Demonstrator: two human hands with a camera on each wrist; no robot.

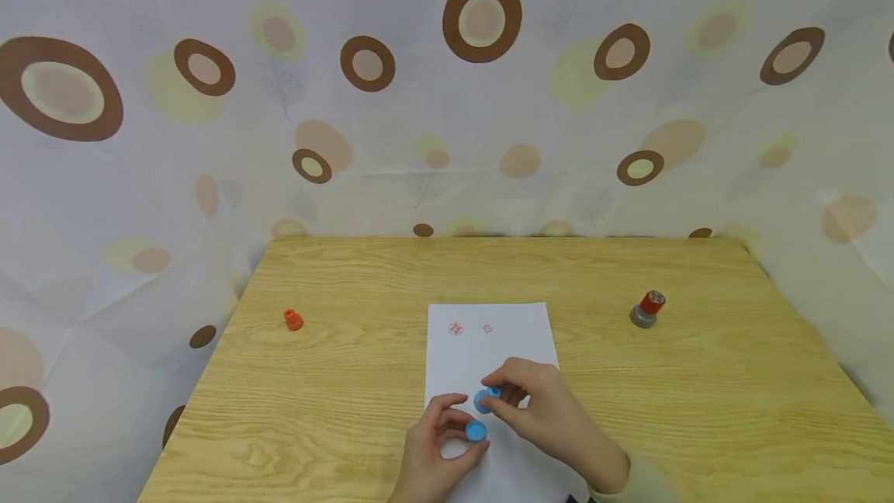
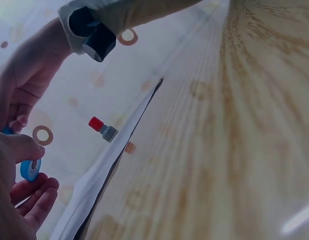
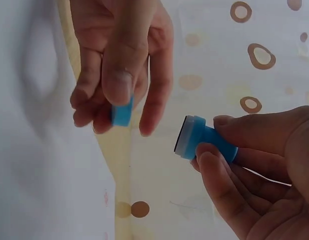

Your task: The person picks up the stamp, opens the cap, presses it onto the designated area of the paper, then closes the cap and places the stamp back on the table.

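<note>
In the head view my left hand (image 1: 438, 441) pinches a round blue cap (image 1: 476, 431) between thumb and fingers, low over a white sheet of paper (image 1: 489, 355). Just above and to the right of it, my right hand (image 1: 534, 398) grips a blue stamp (image 1: 483, 400) by its handle. The right wrist view shows the stamp (image 3: 197, 137) with its dark-edged face turned toward the left hand, apart from the cap (image 3: 123, 114). Two red prints (image 1: 456, 328) mark the upper part of the paper.
A small red stamp (image 1: 293, 320) stands on the wooden table (image 1: 349, 286) at the left. At the right stands a grey and red stamp (image 1: 648, 309). Patterned white cloth (image 1: 419, 99) hangs behind and beside the table.
</note>
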